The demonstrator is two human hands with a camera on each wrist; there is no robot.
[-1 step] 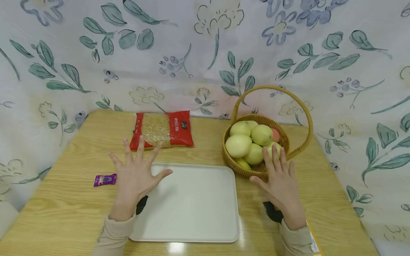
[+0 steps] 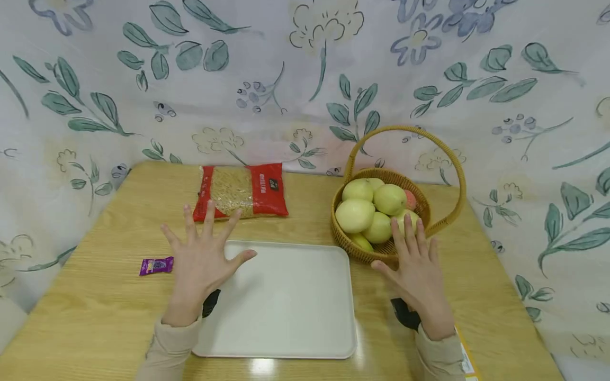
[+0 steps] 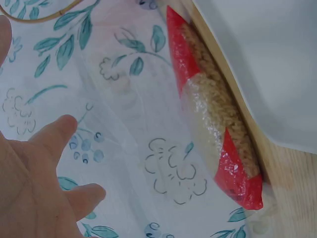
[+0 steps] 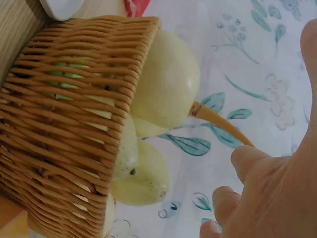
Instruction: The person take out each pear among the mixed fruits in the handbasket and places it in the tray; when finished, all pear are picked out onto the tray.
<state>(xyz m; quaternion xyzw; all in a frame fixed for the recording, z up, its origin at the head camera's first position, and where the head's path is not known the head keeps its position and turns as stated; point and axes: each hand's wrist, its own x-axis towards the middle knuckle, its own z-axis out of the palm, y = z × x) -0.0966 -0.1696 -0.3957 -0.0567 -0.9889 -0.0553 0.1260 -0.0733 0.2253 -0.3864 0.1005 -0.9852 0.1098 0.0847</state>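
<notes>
Closest to the person lies the pale tray (image 2: pixel 286 307), likely stiff and light, best taken by its side rims. Around it, the left hand (image 2: pixel 200 259) hangs at ten o'clock, the right hand (image 2: pixel 416 275) near three, fingers spread, neither holding anything. The purple packet (image 2: pixel 156 266), past nine, would pinch easily. The wicker basket (image 2: pixel 345 247) at two looks heavy; lift by its handle (image 2: pixel 405 128). Farthest, at eleven, the red bag (image 2: pixel 269 190) seems slippery and yielding.

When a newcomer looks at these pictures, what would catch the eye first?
Most likely the wicker basket heaped with pale fruit, at the back right of the table. Then the left hand and right hand, both spread wide, with the white tray mostly between them. Behind the tray, the red bag stands out.
</notes>
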